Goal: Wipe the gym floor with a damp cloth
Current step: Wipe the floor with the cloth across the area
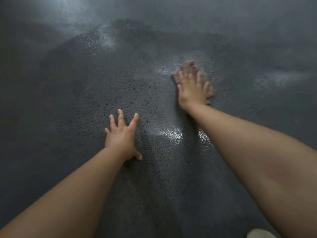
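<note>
head view, looking down on a dark pebbled floor (72,103). the right hand (191,88) lies flat on the cloth (210,91), its fingers (199,77) spread and straight, pressing down rather than curling round it. the cloth sits directly under that palm, right of centre and toward the far part of the scene; only its edges show, past the fingertips at the far end and along the hand's right side. its long axis appears to run near to far, in line with the forearm. the next stroke turns on this: the cloth is already beneath the right hand, so no reach is needed, only a sweep, and unwetted floor lies to the far side and to the right.

the left hand (122,134) is planted on the floor, nearer and left of the cloth and well apart from it; its fingers are splayed and straight, holding nothing, seemingly bracing the body.

the cloth looks pinkish brown, crumpled and soft, blurred at its edges, which suggests motion. its exact outline cannot be told.

the floor around and near the cloth is darker with glossy wet patches (169,133) between the two forearms; paler, duller areas remain at far left and far right. a pale fabric corner (259,233) shows at the near edge.
</note>
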### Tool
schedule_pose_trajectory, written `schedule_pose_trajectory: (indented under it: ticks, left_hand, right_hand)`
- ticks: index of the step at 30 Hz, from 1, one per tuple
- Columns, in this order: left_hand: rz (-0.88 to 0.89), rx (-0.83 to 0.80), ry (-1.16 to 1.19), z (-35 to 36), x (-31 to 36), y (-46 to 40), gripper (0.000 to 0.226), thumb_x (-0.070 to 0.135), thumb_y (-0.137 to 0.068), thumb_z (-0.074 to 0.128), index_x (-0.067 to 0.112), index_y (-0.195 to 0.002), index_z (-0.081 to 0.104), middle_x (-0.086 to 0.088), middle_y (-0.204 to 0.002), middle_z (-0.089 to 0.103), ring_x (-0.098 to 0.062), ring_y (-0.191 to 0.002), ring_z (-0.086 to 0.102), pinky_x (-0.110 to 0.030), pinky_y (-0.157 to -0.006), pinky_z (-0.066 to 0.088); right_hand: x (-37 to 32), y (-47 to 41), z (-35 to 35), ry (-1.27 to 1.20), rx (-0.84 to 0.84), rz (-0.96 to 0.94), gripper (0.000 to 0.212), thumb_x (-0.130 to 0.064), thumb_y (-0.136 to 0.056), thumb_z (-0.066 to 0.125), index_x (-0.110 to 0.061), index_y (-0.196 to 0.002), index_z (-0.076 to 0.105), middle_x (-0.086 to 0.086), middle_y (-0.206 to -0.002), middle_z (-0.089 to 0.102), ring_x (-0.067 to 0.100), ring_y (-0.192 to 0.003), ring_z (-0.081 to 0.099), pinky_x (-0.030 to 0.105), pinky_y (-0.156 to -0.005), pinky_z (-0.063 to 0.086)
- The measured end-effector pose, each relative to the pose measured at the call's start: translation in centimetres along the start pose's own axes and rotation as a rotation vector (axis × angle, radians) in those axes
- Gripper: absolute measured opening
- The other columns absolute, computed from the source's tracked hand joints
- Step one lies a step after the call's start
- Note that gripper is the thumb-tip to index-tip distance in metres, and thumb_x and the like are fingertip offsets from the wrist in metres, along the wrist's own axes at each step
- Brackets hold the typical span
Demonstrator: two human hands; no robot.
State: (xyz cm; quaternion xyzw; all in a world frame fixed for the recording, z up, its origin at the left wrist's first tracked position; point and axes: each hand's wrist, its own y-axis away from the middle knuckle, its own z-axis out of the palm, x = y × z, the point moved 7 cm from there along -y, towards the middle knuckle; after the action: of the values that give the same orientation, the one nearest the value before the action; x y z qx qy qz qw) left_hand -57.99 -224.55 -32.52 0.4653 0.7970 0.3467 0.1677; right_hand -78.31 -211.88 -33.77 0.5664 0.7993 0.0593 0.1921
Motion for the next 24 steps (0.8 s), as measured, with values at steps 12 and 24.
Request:
schedule_pose_trajectory:
  ticks: [12, 24]
  left_hand:
    - [0.008, 0.007, 0.018, 0.0, -0.1, -0.1, 0.136, 0.044, -0.060, 0.086, 0.033, -0.148, -0.016, -0.013, -0.152, -0.032, -0.039, -0.141, -0.021, -0.055, -0.115, 0.009]
    - [0.067, 0.116, 0.172, 0.8, -2.5, 1.2, 0.133, 0.053, -0.064, 0.080, 0.018, -0.150, -0.016, -0.003, -0.154, -0.030, -0.021, -0.144, -0.020, -0.034, -0.117, 0.007]
  right_hand:
    - [7.9, -3.5, -3.5, -0.028, 0.116, 0.236, 0.054, -0.032, -0.102, 0.025, -0.021, -0.153, 0.007, 0.006, -0.160, 0.003, 0.032, -0.146, 0.000, 0.046, -0.117, 0.005]
    - [-17.6, 5.4, 5.7, 0.001, -0.205, -0.614, 0.049, -0.032, -0.103, 0.027, -0.034, -0.151, 0.013, 0.002, -0.160, -0.005, 0.023, -0.146, -0.010, 0.039, -0.115, -0.007]
